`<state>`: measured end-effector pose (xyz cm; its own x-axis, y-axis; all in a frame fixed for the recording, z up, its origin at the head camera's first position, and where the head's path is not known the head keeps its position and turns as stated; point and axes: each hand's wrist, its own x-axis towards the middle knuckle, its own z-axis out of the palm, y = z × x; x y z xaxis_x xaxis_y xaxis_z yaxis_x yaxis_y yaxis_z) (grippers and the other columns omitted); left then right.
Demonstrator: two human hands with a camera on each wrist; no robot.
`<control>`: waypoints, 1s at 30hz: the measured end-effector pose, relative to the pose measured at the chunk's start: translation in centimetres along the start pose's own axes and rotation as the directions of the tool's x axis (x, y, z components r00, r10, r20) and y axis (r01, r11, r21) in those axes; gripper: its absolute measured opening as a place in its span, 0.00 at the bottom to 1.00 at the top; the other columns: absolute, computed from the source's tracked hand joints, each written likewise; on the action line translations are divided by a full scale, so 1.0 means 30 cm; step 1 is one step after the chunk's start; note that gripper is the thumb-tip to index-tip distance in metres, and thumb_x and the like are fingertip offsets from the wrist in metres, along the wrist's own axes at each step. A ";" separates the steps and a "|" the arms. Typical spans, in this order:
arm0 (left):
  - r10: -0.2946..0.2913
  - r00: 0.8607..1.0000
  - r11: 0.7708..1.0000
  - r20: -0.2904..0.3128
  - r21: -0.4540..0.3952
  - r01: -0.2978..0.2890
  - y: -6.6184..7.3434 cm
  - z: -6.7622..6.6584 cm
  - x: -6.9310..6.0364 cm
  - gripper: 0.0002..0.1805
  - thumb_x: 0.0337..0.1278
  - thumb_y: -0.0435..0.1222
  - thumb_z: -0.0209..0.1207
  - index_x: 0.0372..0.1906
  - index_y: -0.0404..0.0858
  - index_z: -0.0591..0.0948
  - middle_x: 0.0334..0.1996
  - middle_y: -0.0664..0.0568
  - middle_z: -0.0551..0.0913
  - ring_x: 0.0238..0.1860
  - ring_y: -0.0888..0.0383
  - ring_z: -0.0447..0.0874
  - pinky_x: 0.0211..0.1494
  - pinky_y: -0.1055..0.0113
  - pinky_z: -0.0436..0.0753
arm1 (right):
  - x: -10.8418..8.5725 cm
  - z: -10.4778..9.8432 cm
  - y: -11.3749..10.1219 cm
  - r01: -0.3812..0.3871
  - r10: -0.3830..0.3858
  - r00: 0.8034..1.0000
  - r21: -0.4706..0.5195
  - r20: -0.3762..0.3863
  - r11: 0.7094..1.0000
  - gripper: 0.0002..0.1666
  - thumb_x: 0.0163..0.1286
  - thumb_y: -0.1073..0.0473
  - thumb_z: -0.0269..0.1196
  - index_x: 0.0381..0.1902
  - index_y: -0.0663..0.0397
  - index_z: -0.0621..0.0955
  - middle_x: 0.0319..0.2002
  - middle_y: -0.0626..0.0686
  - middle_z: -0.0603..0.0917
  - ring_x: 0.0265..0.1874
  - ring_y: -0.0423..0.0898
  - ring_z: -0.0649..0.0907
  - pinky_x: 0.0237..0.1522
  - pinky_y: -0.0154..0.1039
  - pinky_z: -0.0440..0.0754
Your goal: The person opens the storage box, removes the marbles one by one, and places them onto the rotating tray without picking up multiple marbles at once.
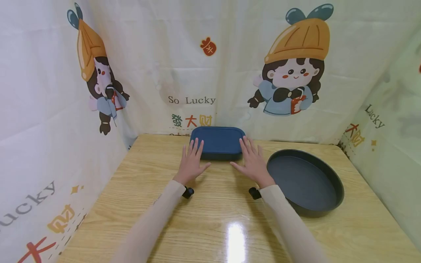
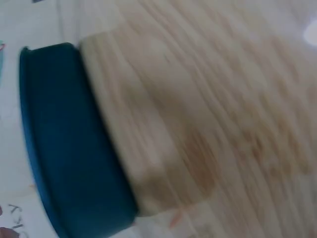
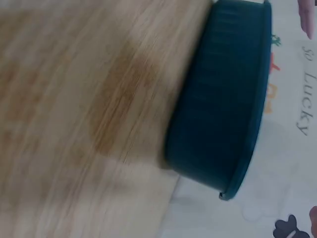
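A dark box with a blue lid (image 1: 218, 140) stands at the back of the wooden table. My left hand (image 1: 190, 163), fingers straight and spread, reaches over the box's left front corner. On the opposite side, my right hand (image 1: 254, 162) is spread in the same way at the right front corner. Whether either hand touches the box I cannot tell. The box's side wall (image 2: 79, 139) fills the left part of the left wrist view, and the right wrist view shows its wall (image 3: 220, 94) too. Only bits of fingers enter the wrist views, at their edges.
A round dark pan (image 1: 306, 182) lies on the table to the right, beside my right forearm. Behind the table (image 1: 210, 212) hangs a printed white cloth (image 1: 151, 65), which also covers both sides. Glare shows on the tabletop near the front.
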<state>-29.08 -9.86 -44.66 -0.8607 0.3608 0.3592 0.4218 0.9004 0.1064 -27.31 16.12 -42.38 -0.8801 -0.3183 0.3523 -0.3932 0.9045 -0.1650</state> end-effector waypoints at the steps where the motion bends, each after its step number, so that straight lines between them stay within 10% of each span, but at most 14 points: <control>1: 0.010 1.000 1.000 -0.006 0.004 -0.010 -0.011 0.009 0.010 0.50 0.55 0.57 0.57 0.74 0.38 0.47 0.74 0.37 0.48 0.74 0.41 0.46 0.73 0.40 0.46 | 0.016 0.005 0.001 0.010 -0.010 1.000 -0.007 -0.002 1.000 0.57 0.60 0.34 0.59 0.75 0.55 0.47 0.76 0.58 0.46 0.75 0.55 0.45 0.70 0.63 0.42; 14: 0.101 0.993 0.986 0.053 0.128 -0.107 -0.108 0.103 0.125 0.49 0.60 0.62 0.48 0.74 0.36 0.47 0.74 0.40 0.50 0.75 0.47 0.47 0.75 0.49 0.49 | 0.187 0.107 0.024 0.043 -0.032 0.994 -0.100 0.109 0.994 0.55 0.62 0.29 0.52 0.74 0.56 0.48 0.75 0.58 0.49 0.74 0.57 0.50 0.71 0.61 0.47; 30: 0.101 0.975 0.989 0.199 0.088 -0.120 -0.102 0.107 0.159 0.43 0.61 0.61 0.47 0.74 0.41 0.53 0.73 0.41 0.55 0.74 0.47 0.53 0.75 0.54 0.53 | 0.203 0.160 0.057 0.056 -0.018 0.967 -0.143 0.254 0.988 0.51 0.63 0.27 0.49 0.74 0.50 0.53 0.73 0.61 0.55 0.73 0.58 0.56 0.71 0.59 0.50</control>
<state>-35.40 -10.10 -46.25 -0.8533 0.4906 0.1767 0.4953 0.8685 -0.0198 -34.62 14.38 -44.94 -0.9114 -0.3966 0.1100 -0.4002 0.9164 -0.0116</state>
